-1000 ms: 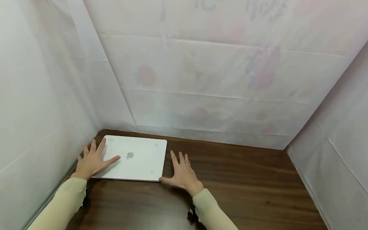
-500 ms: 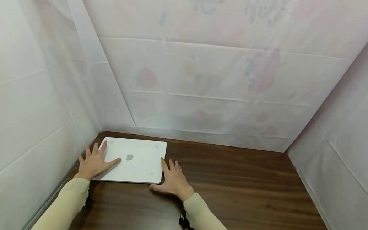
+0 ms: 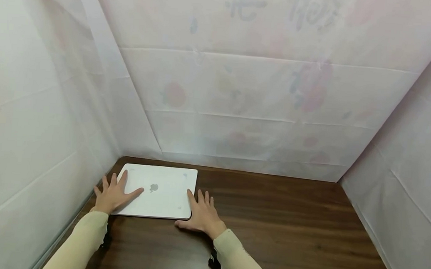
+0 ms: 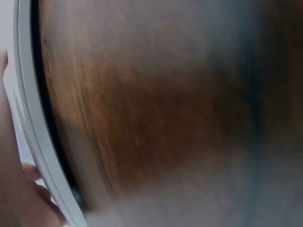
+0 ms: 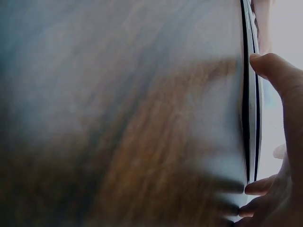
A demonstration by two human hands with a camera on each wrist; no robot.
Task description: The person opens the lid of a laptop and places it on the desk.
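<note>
On wooden table: left grip, right grip touching closed laptop.

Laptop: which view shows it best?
The head view shows the laptop almost whole, logo included, with the left hand covering part. The left wrist view shows only an edge and a sliver of top; the right wrist view, an edge and a washed-out strip.

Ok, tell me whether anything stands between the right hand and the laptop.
Nothing visible does. The right hand is at the near right corner of the laptop, with one of its fingers reaching over the edge. The left hand is at the opposite side, out of its way.
</note>
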